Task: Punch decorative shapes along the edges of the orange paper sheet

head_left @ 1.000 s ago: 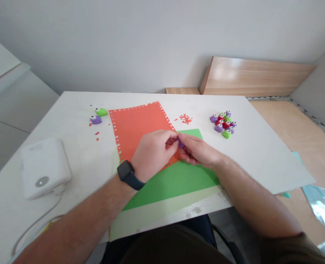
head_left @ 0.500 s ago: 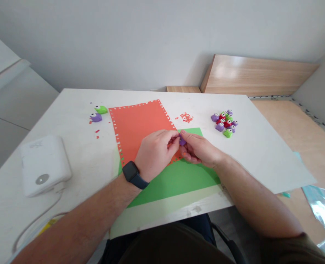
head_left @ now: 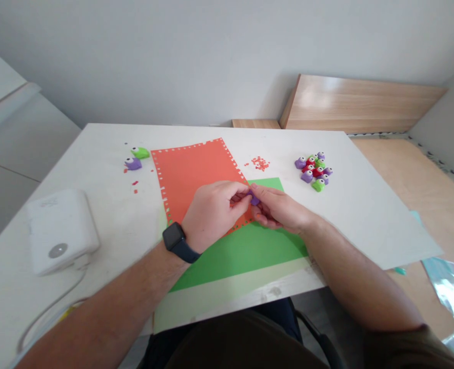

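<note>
A small purple clay piece (head_left: 254,199) is pinched between my two hands above the lower right corner of the orange sheet. My left hand (head_left: 216,210), with a dark watch on its wrist, closes its fingertips on the piece from the left. From the other side my right hand (head_left: 278,206) grips it between thumb and fingers; part of the piece is hidden. The orange sheet (head_left: 196,174) has small square holes along its edges and overlaps a green sheet (head_left: 242,256).
Several purple, red and green clay figures with eyes (head_left: 314,171) cluster at the right. A green figure (head_left: 140,152) and a purple one (head_left: 133,163) sit left. Orange paper bits (head_left: 260,163) lie behind my hands. A white device (head_left: 63,230) with a cable stands far left.
My left hand and wrist have shifted slightly left and turned a little. The purple piece is still held between both hands, and my right hand has hardly moved.
</note>
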`<state>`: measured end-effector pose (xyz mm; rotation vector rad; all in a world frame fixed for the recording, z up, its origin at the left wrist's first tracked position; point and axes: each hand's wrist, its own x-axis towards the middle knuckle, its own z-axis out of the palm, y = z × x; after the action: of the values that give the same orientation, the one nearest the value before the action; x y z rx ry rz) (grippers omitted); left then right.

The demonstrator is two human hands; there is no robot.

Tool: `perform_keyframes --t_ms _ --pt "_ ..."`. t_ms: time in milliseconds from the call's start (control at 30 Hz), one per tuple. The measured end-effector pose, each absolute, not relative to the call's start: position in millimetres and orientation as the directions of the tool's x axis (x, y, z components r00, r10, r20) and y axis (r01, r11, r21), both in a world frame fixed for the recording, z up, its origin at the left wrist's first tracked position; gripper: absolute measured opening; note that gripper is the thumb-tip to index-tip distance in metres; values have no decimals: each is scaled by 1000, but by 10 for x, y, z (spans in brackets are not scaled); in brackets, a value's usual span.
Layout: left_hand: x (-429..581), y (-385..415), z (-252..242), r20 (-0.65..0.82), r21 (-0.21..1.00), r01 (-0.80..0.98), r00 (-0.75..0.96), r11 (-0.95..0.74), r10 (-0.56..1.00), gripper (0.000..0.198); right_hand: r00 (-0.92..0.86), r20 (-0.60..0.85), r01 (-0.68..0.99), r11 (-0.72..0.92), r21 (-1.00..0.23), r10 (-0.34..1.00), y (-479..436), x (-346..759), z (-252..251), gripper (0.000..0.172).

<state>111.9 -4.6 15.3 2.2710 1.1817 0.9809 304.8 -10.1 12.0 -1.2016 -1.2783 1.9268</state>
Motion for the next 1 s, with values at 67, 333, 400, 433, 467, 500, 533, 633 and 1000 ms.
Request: perform_keyframes --t_ms 67,333,400,433,467,500,533,633,1000 --pt "1103 -38 175 392 574 581 424 -577 817 7 -469 -389 67 -407 -911 793 -106 3045 122 56" --pt "1129 -58 145 397 398 685 470 -610 788 10 -424 -385 81 -389 -918 820 -111 3017 105 52" --pt "1144 -65 115 413 384 693 463 -611 784 10 -411 -385 81 -387 -918 826 -116 3007 110 52" --pt "1150 -68 102 424 379 694 457 -612 782 11 -408 -386 78 -389 -918 828 -119 3002 116 52" --pt "1153 -70 91 434 376 695 452 -613 779 12 -406 -388 73 -394 -916 827 -122 2997 122 53" --pt "1156 -72 83 444 375 696 445 -612 778 14 -407 -390 64 -401 -914 826 -124 2993 129 53" --pt "1156 -73 79 452 380 693 438 -612 777 15 -409 -395 53 -411 -910 823 -125 2991 136 53" --pt "1150 -76 78 465 421 669 421 -613 779 17 -418 -411 18 -446 -895 810 -122 2996 149 54" --pt "1131 -84 119 439 573 585 373 -575 817 16 -470 -421 16 -469 -883 776 -115 3049 145 66"
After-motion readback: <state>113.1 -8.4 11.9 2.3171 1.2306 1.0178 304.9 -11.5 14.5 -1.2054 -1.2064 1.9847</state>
